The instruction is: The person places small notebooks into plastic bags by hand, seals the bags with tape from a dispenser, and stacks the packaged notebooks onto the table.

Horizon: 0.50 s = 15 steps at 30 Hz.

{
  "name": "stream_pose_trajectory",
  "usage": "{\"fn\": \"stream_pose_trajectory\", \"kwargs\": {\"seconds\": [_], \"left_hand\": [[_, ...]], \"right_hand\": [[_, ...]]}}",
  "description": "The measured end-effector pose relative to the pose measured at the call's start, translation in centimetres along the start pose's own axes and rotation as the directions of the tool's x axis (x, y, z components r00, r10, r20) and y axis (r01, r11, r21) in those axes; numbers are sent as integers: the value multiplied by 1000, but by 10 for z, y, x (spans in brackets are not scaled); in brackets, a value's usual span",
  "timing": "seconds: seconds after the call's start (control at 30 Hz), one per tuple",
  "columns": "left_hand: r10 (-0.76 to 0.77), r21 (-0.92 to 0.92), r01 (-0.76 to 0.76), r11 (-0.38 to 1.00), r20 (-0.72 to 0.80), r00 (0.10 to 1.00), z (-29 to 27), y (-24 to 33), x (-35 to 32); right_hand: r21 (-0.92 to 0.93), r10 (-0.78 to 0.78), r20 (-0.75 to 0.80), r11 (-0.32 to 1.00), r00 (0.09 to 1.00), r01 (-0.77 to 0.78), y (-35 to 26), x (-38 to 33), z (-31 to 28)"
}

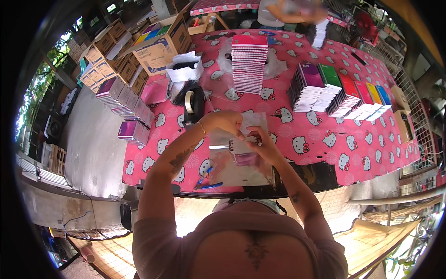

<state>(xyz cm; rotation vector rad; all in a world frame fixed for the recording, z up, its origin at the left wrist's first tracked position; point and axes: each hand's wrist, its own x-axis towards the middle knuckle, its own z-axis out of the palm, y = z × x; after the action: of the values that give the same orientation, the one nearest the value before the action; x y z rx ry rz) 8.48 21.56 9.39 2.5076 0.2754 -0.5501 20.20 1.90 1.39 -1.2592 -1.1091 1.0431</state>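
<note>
Both hands meet over the near middle of the table. Left hand (226, 122) curls its fingers closed around the upper edge of a clear plastic sleeve bag (253, 122), pinching the film. Right hand (261, 143) pinches, with thumb and fingers nearly closed, the end of a small spiral-bound notebook with a pale cover (241, 146). The notebook sits between the two hands, at the mouth of the bag and just above a flat pile of clear plastic bags (241, 172).

To do this step well, judging from the grip: hold the bag mouth taut and open with the left hand, keep the notebook square to the opening, and lead with the edge away from the wire spiral so it does not snag the film.

Near left of the pile lies a blue-handled tool (206, 179) on the pink cartoon-cat tablecloth (320, 149). Farther left stands a black tape dispenser with a roll of tape (193, 106). Beyond the hands rises a tall stack of pink-edged notebooks (249, 65). To the far right, fanned rows of notebooks in purple, green, red, yellow and blue (341, 93) lie well apart from the hands. Cardboard boxes (160, 46) stand at the far left.
</note>
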Motion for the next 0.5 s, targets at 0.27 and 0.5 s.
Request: {"fn": "stream_pose_trajectory", "kwargs": {"seconds": [0.27,0.5], "left_hand": [[-206,-907,-393,149,-417,885,133,-77,-18],[-393,-526,-235,817,-807,440,208,25,-75]], "right_hand": [[362,3,-280,927,960,103,40,-23,22],[215,-102,-52,970,993,111,-30,-41,60]]}}
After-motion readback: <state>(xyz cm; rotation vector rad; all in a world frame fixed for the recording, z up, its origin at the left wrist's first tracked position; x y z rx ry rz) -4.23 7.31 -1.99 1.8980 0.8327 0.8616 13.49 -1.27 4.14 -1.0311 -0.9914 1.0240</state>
